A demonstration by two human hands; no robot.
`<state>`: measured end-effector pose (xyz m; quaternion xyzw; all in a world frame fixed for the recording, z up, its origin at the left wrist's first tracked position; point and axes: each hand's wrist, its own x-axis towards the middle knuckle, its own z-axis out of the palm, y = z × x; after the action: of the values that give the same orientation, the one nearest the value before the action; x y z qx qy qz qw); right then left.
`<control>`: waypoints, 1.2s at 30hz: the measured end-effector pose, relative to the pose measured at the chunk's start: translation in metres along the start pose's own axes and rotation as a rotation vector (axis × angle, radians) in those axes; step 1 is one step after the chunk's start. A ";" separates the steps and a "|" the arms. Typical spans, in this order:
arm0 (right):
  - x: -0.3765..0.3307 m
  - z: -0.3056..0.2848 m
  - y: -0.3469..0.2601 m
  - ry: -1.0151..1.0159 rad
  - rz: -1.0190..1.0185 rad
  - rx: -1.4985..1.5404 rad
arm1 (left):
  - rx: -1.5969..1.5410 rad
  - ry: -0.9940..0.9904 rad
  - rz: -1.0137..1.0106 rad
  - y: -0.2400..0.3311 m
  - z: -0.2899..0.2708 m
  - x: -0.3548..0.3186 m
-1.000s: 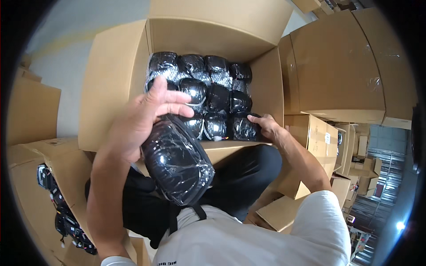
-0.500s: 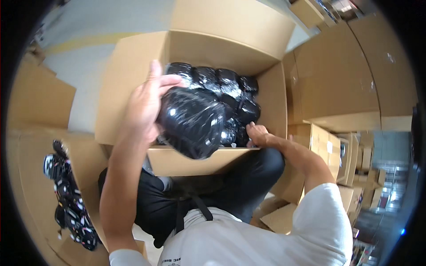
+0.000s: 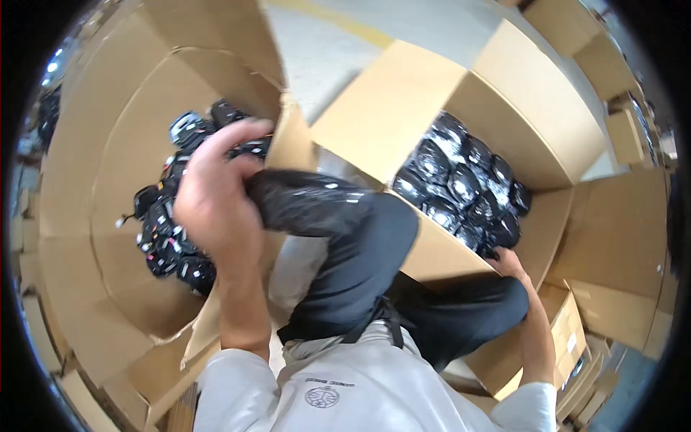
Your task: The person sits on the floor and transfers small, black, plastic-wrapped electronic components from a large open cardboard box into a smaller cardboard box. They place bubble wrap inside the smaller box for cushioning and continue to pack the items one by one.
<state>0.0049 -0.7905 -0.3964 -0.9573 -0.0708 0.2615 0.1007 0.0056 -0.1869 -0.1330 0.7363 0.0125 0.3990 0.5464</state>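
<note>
Now L hand (image 3: 219, 191) holds blk pkg (image 3: 309, 203); dk lettering (image 3: 330, 381) on shirt (image 3: 410, 385).

1 black pack (image 3: 313, 204), shiny and film-wrapped, stretches roughly from 9 to 3 o'clock near mid-view; the similar boxed packs (image 3: 463, 184) nestle in rows toward 2 o'clock.

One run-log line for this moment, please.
Left hand: holding plastic-wrapped black unit | right hand: at near edge of right carton, by wrapped black units | left carton: jumbled dark parts

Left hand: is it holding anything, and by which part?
The left hand holds a black plastic-wrapped bundle by its left end; the exact contact is hidden.
</note>
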 end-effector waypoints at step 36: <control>0.006 -0.068 -0.051 0.208 -0.034 0.188 | -0.102 -0.033 -0.314 -0.047 -0.020 -0.077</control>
<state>0.0405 -0.7504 -0.3297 -0.9643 -0.0511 0.1646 0.2013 -0.0393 -0.1870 -0.2140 0.7032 0.0981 0.2968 0.6386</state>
